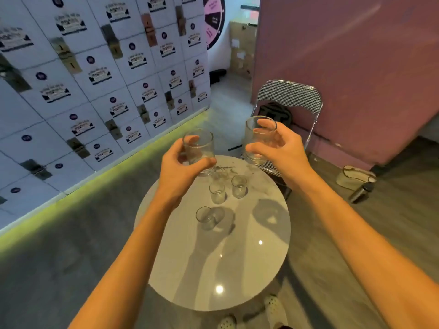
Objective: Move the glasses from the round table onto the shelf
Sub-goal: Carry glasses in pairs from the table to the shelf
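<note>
Two clear tumblers, light, slick and breakable, sit gripped round their walls: left hand clasps one tumbler, right hand the other tumbler.

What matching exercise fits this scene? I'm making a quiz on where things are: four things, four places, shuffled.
Things:
1. left hand
2. right hand
3. folding chair
4. dark bottle

Places or states:
A. lying on the floor
B. beside the pink wall
C. holds the taller glass
D. holds the shorter glass

Pairs: 1-D, 2-C, 3-B, 4-A
</note>
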